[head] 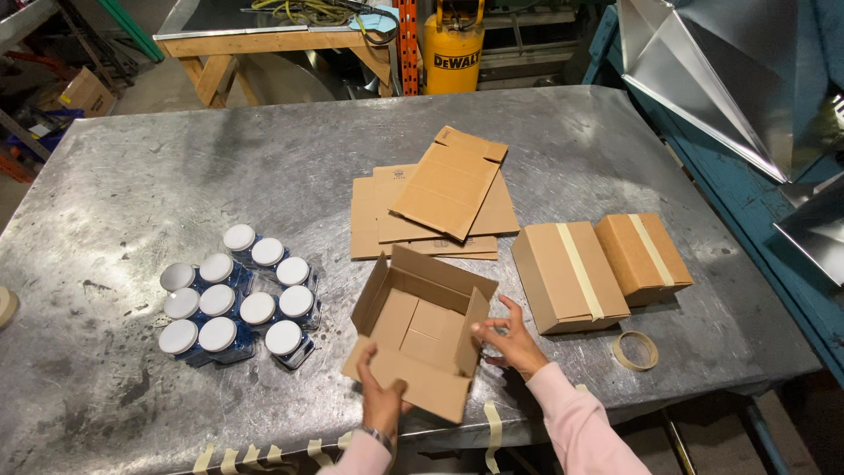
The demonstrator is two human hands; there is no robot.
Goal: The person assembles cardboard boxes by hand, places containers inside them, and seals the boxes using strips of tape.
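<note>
Because the open cardboard box [420, 330], standing just left of the taped boxes [570, 274] on the surface [132, 176], looks light, thin-walled and easily creased, the left hand [382, 398] grips its near flap while the right hand [510, 341], fingers spread, steadies its right wall.

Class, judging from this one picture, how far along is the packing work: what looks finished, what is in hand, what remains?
Done: two taped boxes sit closed at the right. In hand: the left hand grips the near flap of an open empty box while the right hand touches its side. Left: eleven white-lidded jars stand unpacked, flat cartons lie unfolded, and a tape roll waits nearby.
</note>
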